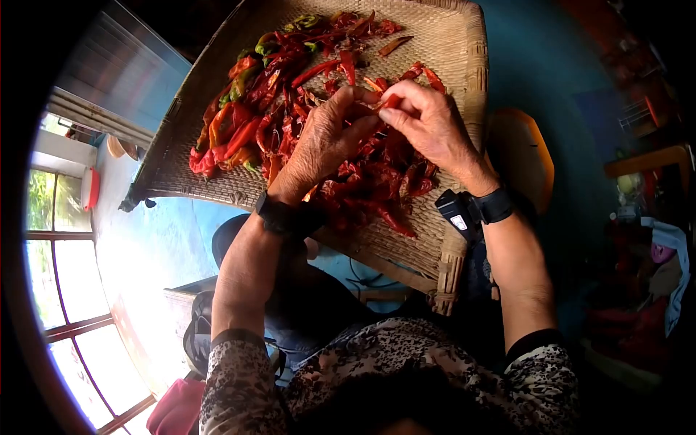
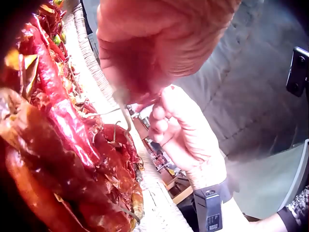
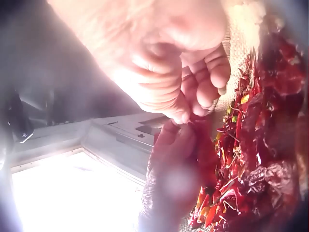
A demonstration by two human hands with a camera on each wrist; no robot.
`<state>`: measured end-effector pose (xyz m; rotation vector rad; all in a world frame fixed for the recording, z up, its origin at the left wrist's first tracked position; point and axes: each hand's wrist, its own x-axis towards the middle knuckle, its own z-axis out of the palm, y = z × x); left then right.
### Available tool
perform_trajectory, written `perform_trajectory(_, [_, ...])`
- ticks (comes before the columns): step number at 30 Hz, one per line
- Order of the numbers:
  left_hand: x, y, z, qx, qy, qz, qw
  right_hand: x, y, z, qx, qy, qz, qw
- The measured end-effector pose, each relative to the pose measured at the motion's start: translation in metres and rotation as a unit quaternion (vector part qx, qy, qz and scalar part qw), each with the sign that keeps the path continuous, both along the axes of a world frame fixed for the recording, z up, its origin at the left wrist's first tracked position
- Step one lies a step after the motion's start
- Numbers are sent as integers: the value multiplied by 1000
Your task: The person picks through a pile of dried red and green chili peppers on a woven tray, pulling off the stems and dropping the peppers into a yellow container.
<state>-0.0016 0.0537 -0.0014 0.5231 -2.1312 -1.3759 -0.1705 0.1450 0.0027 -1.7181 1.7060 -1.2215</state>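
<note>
Both hands meet over a woven tray (image 1: 435, 43) heaped with red peppers (image 1: 246, 134), a few of them green or orange. The left hand (image 1: 330, 138) pinches a red pepper between thumb and fingers; a thin curved stem (image 2: 126, 116) hangs below that hand in the left wrist view. Thumb and fingertips of the right hand (image 1: 435, 130) pinch the same small red piece (image 1: 392, 101) from the other side. In the right wrist view the right hand (image 3: 169, 63) touches the left hand (image 3: 169, 164) at the fingertips, and most of the pepper is hidden.
An orange-rimmed round stool or seat (image 1: 540, 159) stands right of the tray. Bright windows (image 1: 76, 275) are at the left, with a pink cloth (image 1: 176, 407) below. Shelves and cloths (image 1: 663, 254) lie at the far right. The tray's near edge is above the person's lap.
</note>
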Motion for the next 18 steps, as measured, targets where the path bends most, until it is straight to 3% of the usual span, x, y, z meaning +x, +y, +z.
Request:
perform_trajectory(1, [1,1,3,4,-26,1,1000,-5,2,1,-21,-14,-6,1000])
perform_trajectory(2, [1,2,4,8,-52,2,999,-11,1,-4,-92,-101,5,991])
perform_trajectory(5, [-1,-1,-1,-46,-70,5,996,-40,18,2,-74,-209,-22,975])
perform_trajectory(7, [-5,-2,-10,-69,-104,12,992,-60,31,6,-96,-211,-92,968])
perform_trajectory(9, [-14,-2,-28,-266,-160,-4,951,-82,44,7,-130,-216,-144,957])
perform_trajectory(10, [-15,-1,-32,-265,-158,-3,951,-95,51,7,-139,-228,-160,950])
perform_trajectory(12, [-16,6,-30,-335,-137,-13,932,-113,65,10,-158,-170,-274,933])
perform_trajectory(14, [-16,7,-26,-294,-151,-32,943,-132,77,12,-131,-36,-382,914])
perform_trajectory(15, [-15,5,-27,-298,-163,-38,940,-141,81,10,-131,-36,-382,914])
perform_trajectory(17, [-15,3,-30,-299,-178,-43,937,-146,82,10,3,227,-497,838])
perform_trajectory(18, [-15,2,-31,-306,-180,-48,934,-141,79,10,4,227,-495,839])
